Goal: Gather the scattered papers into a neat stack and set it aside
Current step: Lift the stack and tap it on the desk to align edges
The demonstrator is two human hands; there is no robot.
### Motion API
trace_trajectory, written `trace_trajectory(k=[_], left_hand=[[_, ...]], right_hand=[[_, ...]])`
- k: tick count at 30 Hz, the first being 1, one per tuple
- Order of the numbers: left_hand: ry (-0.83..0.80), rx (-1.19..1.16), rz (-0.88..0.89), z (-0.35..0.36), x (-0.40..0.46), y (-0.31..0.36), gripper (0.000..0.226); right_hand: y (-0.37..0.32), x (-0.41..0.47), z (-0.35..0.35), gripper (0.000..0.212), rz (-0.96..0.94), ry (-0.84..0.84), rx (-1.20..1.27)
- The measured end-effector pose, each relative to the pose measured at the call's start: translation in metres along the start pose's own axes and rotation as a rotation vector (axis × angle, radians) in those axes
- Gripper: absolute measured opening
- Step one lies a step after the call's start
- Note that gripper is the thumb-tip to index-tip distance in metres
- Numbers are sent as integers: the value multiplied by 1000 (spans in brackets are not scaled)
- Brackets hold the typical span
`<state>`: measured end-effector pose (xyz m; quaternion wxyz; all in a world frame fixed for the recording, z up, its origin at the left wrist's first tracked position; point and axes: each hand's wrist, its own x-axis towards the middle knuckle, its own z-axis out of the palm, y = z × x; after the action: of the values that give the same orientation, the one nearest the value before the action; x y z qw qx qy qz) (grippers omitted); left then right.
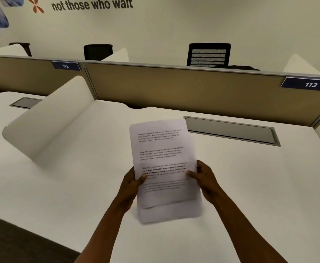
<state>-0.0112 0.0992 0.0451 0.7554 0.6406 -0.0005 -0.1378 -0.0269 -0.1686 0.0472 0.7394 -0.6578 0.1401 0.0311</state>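
Observation:
A stack of white printed papers (163,149) is held up over the white desk (259,177), in the middle of the head view. My left hand (131,184) grips the stack's left edge, thumb on the front sheet. On the right edge my right hand (204,177) pinches the stack the same way. The sheets are not flush: the lower edges of the sheets behind stick out below the front one. No loose sheets show on the desk.
A grey cable flap (231,130) is set into the desk behind the papers. A white curved side divider (47,126) stands on the left, a tan back partition (183,88) with label 113 (310,84) behind. Black chairs (208,54) stand beyond.

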Motion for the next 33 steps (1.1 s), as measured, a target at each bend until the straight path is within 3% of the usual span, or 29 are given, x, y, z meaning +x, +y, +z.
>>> trace_trajectory(k=[7,13,19,27,30,33], left_hand=[[82,44,182,29,13,16,41],[119,36,149,46,10,-2,49],[173,111,145,54,7,-13,32],[190,101,221,54,7,9,41],[218,107,172,54,6,1,49],[242,149,155,58,6,-7,37]], right_hand=[[-18,-6,-6,22,-281,105,-74],[11,-20,-11,38,-238,118,12],[26,-26,-8,34,-221,199,-27],[-5,-28,-5,31,-393,161,14],[6,-26,-2,34,-364,182,15],[13,-24,5,32,-314,213,20]])
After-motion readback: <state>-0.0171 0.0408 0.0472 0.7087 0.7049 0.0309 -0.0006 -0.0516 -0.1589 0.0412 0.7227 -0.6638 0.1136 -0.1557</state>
